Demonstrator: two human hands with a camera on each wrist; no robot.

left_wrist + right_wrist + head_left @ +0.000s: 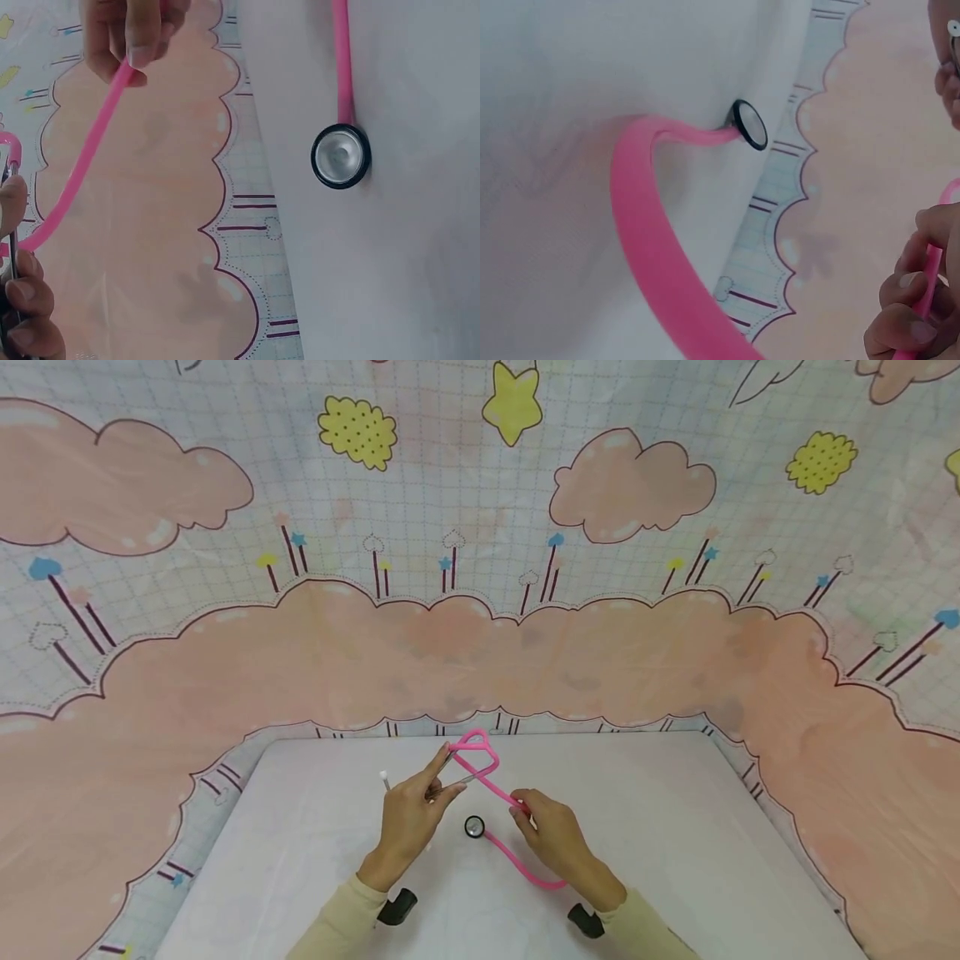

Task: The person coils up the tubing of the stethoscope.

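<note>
A stethoscope with pink tubing point(497, 791) is held between both hands above the white table. My left hand point(412, 814) grips its metal ear tubes at the upper end, and a white eartip point(384, 775) sticks out beyond the knuckles. The pink loop bends over past the left fingertips. With thumb and fingers my right hand point(553, 831) pinches the tubing lower down. From there the tube curves under the right wrist and back to the round chestpiece point(340, 156), which has a silver face and a black rim and hangs close over the tabletop.
The white table point(300, 827) reaches back to a patterned cloth backdrop point(480, 652) with clouds and stars. Black wrist-camera mounts point(397, 907) sit at both sleeve cuffs.
</note>
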